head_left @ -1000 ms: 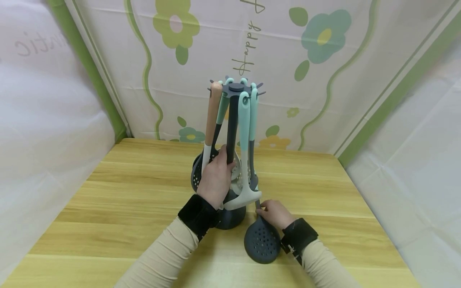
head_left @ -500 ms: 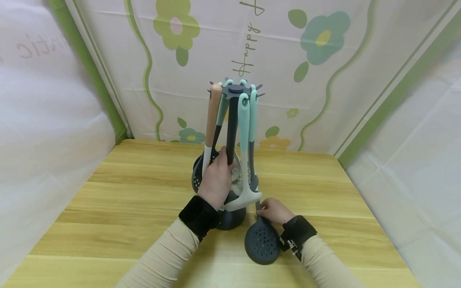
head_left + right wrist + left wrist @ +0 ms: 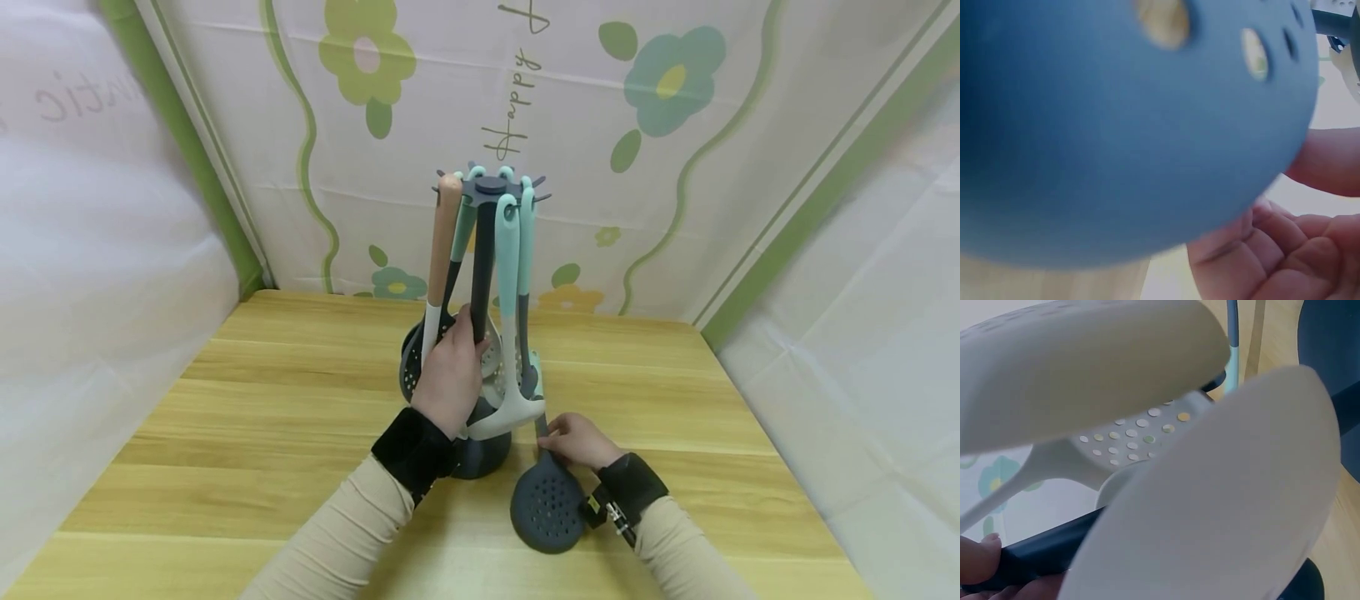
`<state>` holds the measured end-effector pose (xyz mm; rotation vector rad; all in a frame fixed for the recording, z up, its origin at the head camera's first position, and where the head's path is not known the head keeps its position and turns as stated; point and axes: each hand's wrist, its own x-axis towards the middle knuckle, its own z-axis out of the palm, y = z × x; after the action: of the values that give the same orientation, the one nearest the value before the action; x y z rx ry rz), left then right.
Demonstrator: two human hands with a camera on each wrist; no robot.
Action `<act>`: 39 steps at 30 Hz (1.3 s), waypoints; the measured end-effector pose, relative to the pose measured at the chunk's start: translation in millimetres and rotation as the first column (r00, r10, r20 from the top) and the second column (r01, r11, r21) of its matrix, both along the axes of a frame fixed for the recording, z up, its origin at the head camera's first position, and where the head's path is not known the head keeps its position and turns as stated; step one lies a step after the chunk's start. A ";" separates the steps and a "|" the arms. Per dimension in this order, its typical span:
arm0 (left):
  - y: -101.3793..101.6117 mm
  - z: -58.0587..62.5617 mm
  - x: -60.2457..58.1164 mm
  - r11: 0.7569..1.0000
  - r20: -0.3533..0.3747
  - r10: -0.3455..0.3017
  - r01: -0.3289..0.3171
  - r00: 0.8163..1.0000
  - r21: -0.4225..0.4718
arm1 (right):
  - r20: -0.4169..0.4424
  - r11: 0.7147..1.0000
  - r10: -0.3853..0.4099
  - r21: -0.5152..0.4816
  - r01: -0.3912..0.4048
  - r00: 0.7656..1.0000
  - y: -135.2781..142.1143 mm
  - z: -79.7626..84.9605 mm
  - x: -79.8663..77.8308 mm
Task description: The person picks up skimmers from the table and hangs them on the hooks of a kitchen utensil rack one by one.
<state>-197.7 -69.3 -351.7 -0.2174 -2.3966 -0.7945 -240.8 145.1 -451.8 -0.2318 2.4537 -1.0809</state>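
Note:
My left hand (image 3: 450, 379) grips the dark central pole (image 3: 483, 267) of a rotating utensil stand, with thumb and fingers round the same pole (image 3: 1054, 544) in the left wrist view. From its top hooks hang several utensils, among them a white ladle (image 3: 510, 412) with a mint handle and one with a wooden handle (image 3: 446, 225). To the right of the stand's base, my right hand (image 3: 579, 440) pinches the neck of a dark grey skimmer (image 3: 547, 507), its perforated head towards me. The skimmer's head (image 3: 1147, 137) hides part of the fingers in the right wrist view.
The stand's round dark base (image 3: 483, 454) sits on a wooden table (image 3: 247, 433). Hanging close to my left hand are a perforated dark utensil (image 3: 410, 371) and a pale perforated one (image 3: 1141, 434). Printed white curtains (image 3: 465, 100) enclose the back and sides.
My right hand has shifted slightly to the right with the skimmer, and more of its mint handle shows beside the hanging utensils. The left hand keeps its grip on the pole.

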 end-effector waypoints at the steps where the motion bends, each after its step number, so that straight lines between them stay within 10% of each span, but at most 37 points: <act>1: 0.3 0.2 0.2 1.000 0.005 -0.003 0.003 1.000 0.008 | 0.008 1.000 0.001 -0.020 0.000 1.000 0.8 0.1 0.1; 10: 2.2 2.3 4.6 1.000 0.026 -0.003 0.002 1.000 0.028 | 0.118 0.962 0.049 -0.274 -0.015 0.992 8.4 6.0 -1.2; 27: 2.6 2.3 10.8 0.999 0.093 -0.006 0.002 0.996 0.040 | 0.004 0.957 -0.033 -0.288 0.032 0.999 12.0 20.2 2.8; 39: 0.0 -3.0 11.9 0.999 -0.029 0.001 -0.002 1.000 -0.044 | -0.138 0.972 -0.091 -0.227 0.058 0.986 9.5 31.3 9.9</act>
<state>-185.8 -69.3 -354.7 -0.2426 -2.3888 -0.7336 -230.8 154.6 -420.5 -0.3010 2.4858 -1.4203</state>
